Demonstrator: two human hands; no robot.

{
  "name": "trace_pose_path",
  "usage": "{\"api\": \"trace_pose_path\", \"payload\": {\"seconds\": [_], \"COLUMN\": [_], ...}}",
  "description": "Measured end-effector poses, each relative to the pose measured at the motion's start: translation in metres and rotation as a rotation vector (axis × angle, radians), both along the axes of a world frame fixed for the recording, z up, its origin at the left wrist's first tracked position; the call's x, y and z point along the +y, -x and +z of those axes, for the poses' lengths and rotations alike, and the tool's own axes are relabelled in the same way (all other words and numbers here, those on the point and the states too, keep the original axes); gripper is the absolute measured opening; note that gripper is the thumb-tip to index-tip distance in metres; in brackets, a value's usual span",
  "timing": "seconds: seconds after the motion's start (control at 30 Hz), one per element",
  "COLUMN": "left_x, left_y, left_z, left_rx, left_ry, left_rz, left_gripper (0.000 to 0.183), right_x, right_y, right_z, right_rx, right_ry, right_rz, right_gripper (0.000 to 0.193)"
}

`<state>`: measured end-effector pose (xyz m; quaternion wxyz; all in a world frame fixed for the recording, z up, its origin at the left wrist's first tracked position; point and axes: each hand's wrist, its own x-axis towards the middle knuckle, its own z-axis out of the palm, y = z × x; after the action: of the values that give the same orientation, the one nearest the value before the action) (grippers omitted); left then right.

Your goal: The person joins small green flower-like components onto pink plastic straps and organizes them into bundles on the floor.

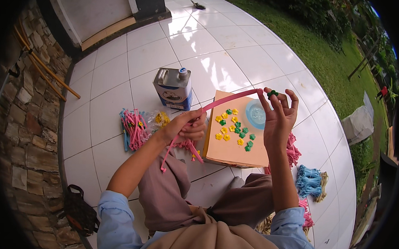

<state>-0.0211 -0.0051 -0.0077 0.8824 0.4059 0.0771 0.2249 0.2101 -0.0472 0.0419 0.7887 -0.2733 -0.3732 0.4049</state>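
Note:
My left hand [186, 127] is closed around a long pink strap [231, 98], whose loose tail hangs below the fist toward my lap. The strap arches to the right, and its far end meets the fingertips of my right hand [279, 116]. Between those right fingers sits a small green plastic flower [273, 94]. Below the hands a peach-coloured box [227, 152] serves as a flat top. Several yellow flowers [224, 130] and green flowers [242, 135] lie scattered on it. A blue-rimmed round dish [248, 117] stands at its right side, partly behind my right hand.
Beyond the box at left stands a metal can [173, 93] with a blue-white cap. Pink and blue straps [133, 129] lie beside a clear bag [159, 118] of yellow flowers. Blue bundles [309, 182] lie at right. A dark bag [80, 210] rests by the stone wall [40, 163].

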Motion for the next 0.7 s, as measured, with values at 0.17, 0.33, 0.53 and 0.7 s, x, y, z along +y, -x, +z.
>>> {"api": "trace_pose_path", "payload": {"seconds": [0.17,0.33,0.53,0.7], "left_x": [0.0,-0.004,-0.012,-0.019], "left_y": [-0.002,-0.01,-0.024,-0.03], "left_z": [0.0,0.0,0.0,0.007], "left_rx": [-0.023,0.161,0.397,0.404], "left_ry": [0.047,-0.083,-0.442,-0.389], "left_rz": [-0.008,0.133,0.393,0.43], "left_gripper": [0.037,0.034,0.029,0.018], "right_x": [0.0,0.001,-0.003,-0.001], "right_y": [-0.004,-0.015,0.006,0.016], "right_z": [0.0,-0.003,-0.004,-0.005], "right_rx": [0.04,-0.228,-0.441,-0.496], "right_ry": [0.021,0.138,0.205,0.195], "right_rz": [0.016,-0.134,0.063,0.187], "right_gripper": [0.034,0.038,0.048,0.055]}}
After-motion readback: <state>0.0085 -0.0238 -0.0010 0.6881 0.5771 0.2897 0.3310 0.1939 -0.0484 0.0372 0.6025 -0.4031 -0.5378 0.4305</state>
